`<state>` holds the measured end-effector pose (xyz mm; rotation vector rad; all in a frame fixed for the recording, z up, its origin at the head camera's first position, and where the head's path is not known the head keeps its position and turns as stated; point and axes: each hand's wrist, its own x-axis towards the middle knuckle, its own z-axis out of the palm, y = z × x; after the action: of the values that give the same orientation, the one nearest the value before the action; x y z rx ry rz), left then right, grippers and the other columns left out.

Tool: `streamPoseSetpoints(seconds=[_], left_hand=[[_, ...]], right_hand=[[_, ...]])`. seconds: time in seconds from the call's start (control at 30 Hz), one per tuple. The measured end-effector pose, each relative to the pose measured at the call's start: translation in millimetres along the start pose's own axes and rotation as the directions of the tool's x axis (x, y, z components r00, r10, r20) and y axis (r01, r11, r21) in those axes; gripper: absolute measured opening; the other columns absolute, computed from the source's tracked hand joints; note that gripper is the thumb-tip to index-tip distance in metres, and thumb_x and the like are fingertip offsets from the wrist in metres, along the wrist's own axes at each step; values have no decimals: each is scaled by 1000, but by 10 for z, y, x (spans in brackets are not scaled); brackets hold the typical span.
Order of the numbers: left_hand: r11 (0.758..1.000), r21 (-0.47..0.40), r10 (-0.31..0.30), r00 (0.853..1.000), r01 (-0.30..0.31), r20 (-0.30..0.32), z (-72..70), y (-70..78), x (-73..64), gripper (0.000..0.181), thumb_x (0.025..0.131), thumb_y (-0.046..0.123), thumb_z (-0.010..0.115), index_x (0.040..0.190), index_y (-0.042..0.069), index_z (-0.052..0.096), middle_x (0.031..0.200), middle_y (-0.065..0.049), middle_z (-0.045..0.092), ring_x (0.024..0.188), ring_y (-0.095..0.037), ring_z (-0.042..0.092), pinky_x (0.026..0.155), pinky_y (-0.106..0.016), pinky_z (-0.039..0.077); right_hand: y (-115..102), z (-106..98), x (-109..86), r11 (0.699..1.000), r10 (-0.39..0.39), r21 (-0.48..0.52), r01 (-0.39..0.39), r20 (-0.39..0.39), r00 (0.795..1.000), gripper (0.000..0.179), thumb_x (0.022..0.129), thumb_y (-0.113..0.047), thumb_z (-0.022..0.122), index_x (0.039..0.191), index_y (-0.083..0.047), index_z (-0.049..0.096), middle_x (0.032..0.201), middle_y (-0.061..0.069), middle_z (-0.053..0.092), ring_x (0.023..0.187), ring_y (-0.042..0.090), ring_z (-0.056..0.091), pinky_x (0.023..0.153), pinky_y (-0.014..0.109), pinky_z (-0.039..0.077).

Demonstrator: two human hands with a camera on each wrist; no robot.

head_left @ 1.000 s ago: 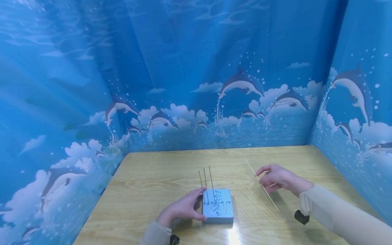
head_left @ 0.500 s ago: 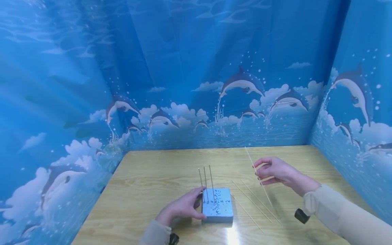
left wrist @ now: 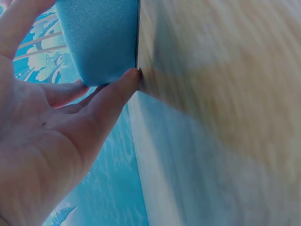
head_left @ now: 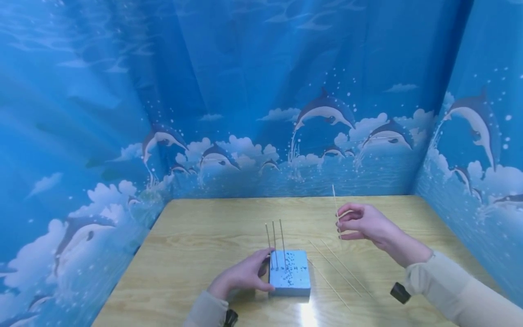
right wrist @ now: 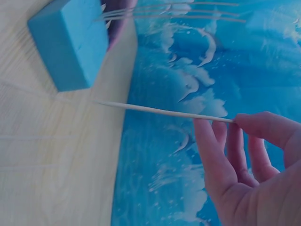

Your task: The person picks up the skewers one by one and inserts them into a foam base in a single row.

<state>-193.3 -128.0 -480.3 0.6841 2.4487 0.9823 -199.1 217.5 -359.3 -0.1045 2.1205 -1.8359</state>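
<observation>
My left hand [head_left: 241,276] grips the left side of a light blue foam block [head_left: 295,282], thumb at its near corner and fingers around the far one. In the left wrist view the thumb lies low against the block [left wrist: 101,40], beside the tabletop. Three thin skewers [head_left: 274,240] stand upright in the block's left part, and dark holes dot its top. Above the table to the right, my right hand [head_left: 367,226] pinches another skewer [head_left: 334,197] between thumb and fingers. It stands almost upright in the head view; its pointed end shows in the right wrist view [right wrist: 164,112].
Three loose skewers [head_left: 336,267] lie slantwise on the wooden table [head_left: 196,254], right of the block. A blue curtain [head_left: 245,91] printed with dolphins closes off the back and both sides.
My right hand has lifted its skewer off the table and turned it from a slant to nearly upright. The left hand and the block have stayed in place.
</observation>
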Motion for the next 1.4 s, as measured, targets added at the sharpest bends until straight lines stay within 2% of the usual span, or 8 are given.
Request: streamPoseSetpoints(seconds=[0.27, 0.6, 0.87, 1.23, 1.4], left_hand=[[1000, 21, 9, 1000, -9, -9, 9, 7, -6, 106, 69, 36, 87, 155, 11, 28, 158, -11, 36, 144, -28, 38, 119, -45, 36], [1000, 6, 1, 1000, -1, -14, 4, 5, -4, 108, 69, 33, 87, 155, 8, 26, 159, -12, 34, 145, -30, 35, 120, -47, 33], [1000, 7, 3, 1000, -3, -4, 0, -9, 1, 108, 70, 35, 87, 156, 9, 26, 160, -12, 32, 146, -30, 34, 121, -47, 33], [999, 28, 23, 1000, -23, -9, -1, 4, 2, 109, 70, 37, 86, 156, 8, 25, 159, -12, 33, 145, -30, 35, 121, -48, 31], [1000, 17, 18, 1000, -18, -7, -1, 10, 0, 109, 70, 36, 87, 155, 8, 25, 160, -12, 32, 146, -29, 34, 121, -47, 31]], right_hand=[[-117, 156, -59, 997, -65, 34, 66, -24, 998, 20, 88, 0, 68, 104, -8, 61, 94, 4, 66, 89, 17, 67, 86, 39, 62], [-165, 343, -34, 992, -93, 75, 99, -71, 993, 24, 85, 5, 68, 107, -2, 61, 94, 6, 66, 87, 19, 69, 84, 38, 63], [-137, 507, -10, 983, -165, 73, 169, -52, 985, 21, 84, 6, 69, 101, -4, 62, 91, 5, 67, 85, 18, 69, 82, 38, 63], [-70, 737, 42, 976, -189, 105, 191, -31, 982, 20, 82, 7, 69, 93, -9, 65, 87, 4, 69, 82, 18, 69, 80, 38, 64], [-17, 837, 77, 976, -194, 101, 195, -22, 981, 19, 82, 7, 70, 97, -3, 64, 87, 4, 69, 82, 18, 69, 80, 38, 64]])
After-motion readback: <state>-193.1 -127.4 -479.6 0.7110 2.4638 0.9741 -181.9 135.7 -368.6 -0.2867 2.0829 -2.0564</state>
